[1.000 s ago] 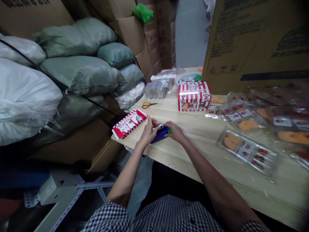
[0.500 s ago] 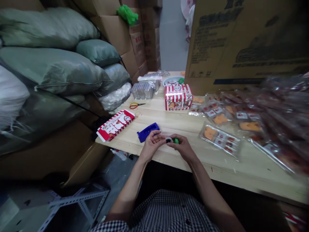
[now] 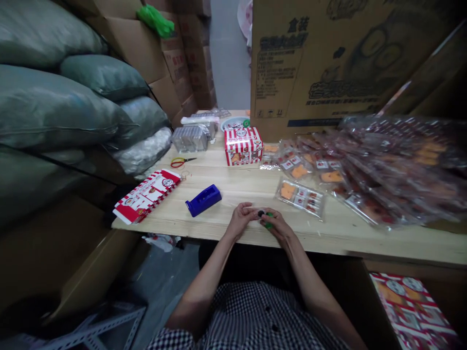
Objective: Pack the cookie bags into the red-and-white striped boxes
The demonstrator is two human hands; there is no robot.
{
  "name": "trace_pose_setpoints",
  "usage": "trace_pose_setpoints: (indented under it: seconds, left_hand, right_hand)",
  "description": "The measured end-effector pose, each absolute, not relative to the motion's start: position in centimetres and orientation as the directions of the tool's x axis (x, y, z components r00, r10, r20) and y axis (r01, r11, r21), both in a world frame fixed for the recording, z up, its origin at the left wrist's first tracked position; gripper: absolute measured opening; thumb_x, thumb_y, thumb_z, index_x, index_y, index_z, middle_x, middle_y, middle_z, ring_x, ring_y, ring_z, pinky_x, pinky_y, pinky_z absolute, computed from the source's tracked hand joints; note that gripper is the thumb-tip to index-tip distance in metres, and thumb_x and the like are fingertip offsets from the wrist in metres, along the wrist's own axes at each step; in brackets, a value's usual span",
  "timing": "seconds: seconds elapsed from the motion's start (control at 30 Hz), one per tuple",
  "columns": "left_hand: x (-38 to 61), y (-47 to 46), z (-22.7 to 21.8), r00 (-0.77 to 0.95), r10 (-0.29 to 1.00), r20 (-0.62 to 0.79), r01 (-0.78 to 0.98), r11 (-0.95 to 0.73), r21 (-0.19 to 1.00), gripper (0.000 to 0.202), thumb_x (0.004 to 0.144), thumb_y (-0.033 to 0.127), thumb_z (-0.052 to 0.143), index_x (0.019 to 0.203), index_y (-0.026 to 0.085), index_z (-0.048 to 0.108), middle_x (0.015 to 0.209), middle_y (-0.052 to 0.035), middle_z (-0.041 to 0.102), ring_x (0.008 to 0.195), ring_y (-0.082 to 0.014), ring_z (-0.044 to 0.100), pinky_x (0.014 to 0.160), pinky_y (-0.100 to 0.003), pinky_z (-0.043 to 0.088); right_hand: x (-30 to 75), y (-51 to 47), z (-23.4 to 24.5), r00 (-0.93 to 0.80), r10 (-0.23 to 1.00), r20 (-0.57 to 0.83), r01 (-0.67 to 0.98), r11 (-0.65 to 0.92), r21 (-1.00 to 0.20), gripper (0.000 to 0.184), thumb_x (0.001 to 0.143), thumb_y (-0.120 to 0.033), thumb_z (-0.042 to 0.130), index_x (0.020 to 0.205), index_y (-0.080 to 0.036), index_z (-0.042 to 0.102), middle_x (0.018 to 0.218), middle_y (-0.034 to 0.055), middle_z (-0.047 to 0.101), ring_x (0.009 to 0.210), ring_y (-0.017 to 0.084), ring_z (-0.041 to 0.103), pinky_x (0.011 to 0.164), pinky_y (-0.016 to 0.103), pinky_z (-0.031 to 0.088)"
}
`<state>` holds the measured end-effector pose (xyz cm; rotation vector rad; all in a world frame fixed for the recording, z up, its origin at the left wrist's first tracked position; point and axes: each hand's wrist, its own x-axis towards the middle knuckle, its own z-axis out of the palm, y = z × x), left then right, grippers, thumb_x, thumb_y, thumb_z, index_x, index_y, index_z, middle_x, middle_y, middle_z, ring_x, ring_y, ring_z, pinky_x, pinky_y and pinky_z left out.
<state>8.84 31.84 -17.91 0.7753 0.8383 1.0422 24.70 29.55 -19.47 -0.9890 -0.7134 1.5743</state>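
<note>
Above the table's front edge, my left hand (image 3: 241,221) pinches a small roll of clear tape (image 3: 260,213) with a black centre. My right hand (image 3: 280,226) meets it from the other side, its fingers closed round a green plastic tape core (image 3: 269,221) and touching the roll. The fingers partly cover both pieces. Left of my hands lies a blue tape dispenser (image 3: 203,200), with no roll in it. A red-and-white striped box (image 3: 243,146) stands upright further back. Flat striped cartons (image 3: 148,195) are stacked at the left table edge.
Scissors (image 3: 182,162) with red and yellow handles lie at the back left. Clear packs (image 3: 299,197) of toy food pieces spread to the right, heaped higher at the far right. Grey packs (image 3: 189,139) and a bowl (image 3: 228,124) sit behind. A large carton (image 3: 277,87) stands at the back.
The view has turned to the right, so things on the table appear further left. My hands still hold the clear tape roll and green core together, with the roll tilted differently.
</note>
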Motion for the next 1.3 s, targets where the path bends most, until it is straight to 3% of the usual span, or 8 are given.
trace_pose_setpoints:
  seconds: [0.2, 0.4, 0.63, 0.77, 0.93, 1.1, 1.2, 1.3]
  left_hand:
    - [10.8, 34.4, -18.9, 0.300, 0.932, -0.203, -0.365, 0.309, 0.878, 0.063, 0.060, 0.035, 0.090, 0.107, 0.014, 0.053, 0.080, -0.0063, 0.075, 0.066, -0.0162, 0.071, 0.078, -0.035, 0.055]
    - [11.2, 37.3, -19.4, 0.169, 0.971, -0.169, -0.318, 0.217, 0.923, 0.062, 0.055, 0.027, 0.091, 0.099, 0.019, 0.049, 0.070, 0.0031, 0.072, 0.062, -0.0134, 0.069, 0.075, -0.032, 0.055]
    - [11.0, 37.8, -19.2, 0.245, 0.953, -0.179, -0.304, 0.251, 0.919, 0.067, 0.056, 0.037, 0.091, 0.103, 0.017, 0.048, 0.076, -0.0034, 0.075, 0.065, -0.0168, 0.072, 0.076, -0.035, 0.056]
    - [11.4, 38.4, -19.5, 0.260, 0.942, -0.211, -0.284, 0.283, 0.916, 0.065, 0.057, 0.037, 0.090, 0.102, 0.015, 0.048, 0.075, -0.0041, 0.074, 0.066, -0.0179, 0.072, 0.075, -0.037, 0.057]
    - [11.8, 39.6, -19.9, 0.240, 0.951, -0.194, -0.202, 0.244, 0.948, 0.057, 0.061, 0.032, 0.086, 0.102, 0.018, 0.049, 0.068, 0.0006, 0.072, 0.060, -0.0164, 0.070, 0.070, -0.034, 0.056]
    - [12.0, 40.8, -21.0, 0.116, 0.987, -0.113, -0.097, 0.125, 0.987, 0.047, 0.066, 0.023, 0.077, 0.102, 0.022, 0.046, 0.065, 0.0070, 0.065, 0.061, -0.0152, 0.066, 0.068, -0.028, 0.051]
    - [12.1, 41.4, -21.3, 0.063, 0.997, -0.046, -0.052, 0.049, 0.997, 0.043, 0.066, 0.013, 0.071, 0.102, 0.024, 0.048, 0.069, 0.0063, 0.064, 0.066, -0.0152, 0.065, 0.071, -0.027, 0.048]
    - [12.3, 41.7, -21.2, 0.059, 0.998, 0.000, -0.032, 0.001, 1.000, 0.043, 0.065, 0.010, 0.070, 0.101, 0.024, 0.050, 0.073, 0.0046, 0.065, 0.069, -0.0162, 0.065, 0.072, -0.027, 0.047]
  right_hand:
    - [25.8, 30.9, -19.5, 0.018, 0.967, -0.252, -0.467, -0.215, -0.858, 0.043, 0.047, -0.048, 0.093, 0.071, -0.020, 0.071, 0.073, 0.0019, 0.069, 0.060, 0.012, 0.055, 0.055, 0.026, 0.040]
    - [25.8, 33.8, -18.8, 0.139, 0.963, -0.232, -0.357, -0.169, -0.918, 0.036, 0.044, -0.036, 0.094, 0.068, -0.019, 0.074, 0.061, -0.0015, 0.066, 0.051, 0.009, 0.046, 0.046, 0.022, 0.031]
    - [26.5, 34.1, -18.9, 0.057, 0.966, -0.253, -0.360, -0.217, -0.907, 0.045, 0.050, -0.036, 0.091, 0.091, -0.021, 0.078, 0.080, 0.0026, 0.073, 0.065, 0.013, 0.061, 0.053, 0.023, 0.043]
    - [27.0, 34.2, -19.0, 0.055, 0.968, -0.244, -0.371, -0.207, -0.905, 0.053, 0.052, -0.038, 0.091, 0.102, -0.025, 0.077, 0.077, -0.0008, 0.070, 0.060, 0.010, 0.058, 0.052, 0.022, 0.043]
    - [27.2, 34.7, -18.5, 0.011, 0.978, -0.209, -0.297, -0.196, -0.934, 0.057, 0.048, -0.036, 0.092, 0.102, -0.023, 0.077, 0.077, -0.0006, 0.069, 0.060, 0.009, 0.057, 0.055, 0.023, 0.046]
    - [26.1, 35.8, -18.5, 0.076, 0.990, -0.116, -0.167, -0.102, -0.981, 0.044, 0.057, -0.042, 0.085, 0.097, -0.023, 0.078, 0.077, 0.0000, 0.070, 0.063, 0.012, 0.058, 0.057, 0.024, 0.045]
    - [25.4, 36.8, -18.4, 0.083, 0.996, -0.033, -0.041, -0.029, -0.999, 0.026, 0.057, -0.035, 0.084, 0.080, -0.023, 0.079, 0.076, 0.0004, 0.072, 0.076, 0.018, 0.064, 0.073, 0.031, 0.050]
    - [25.2, 37.8, -18.6, 0.102, 0.994, 0.037, 0.092, 0.027, -0.995, 0.014, 0.056, -0.022, 0.081, 0.069, -0.025, 0.077, 0.078, 0.0000, 0.072, 0.090, 0.024, 0.065, 0.091, 0.039, 0.048]
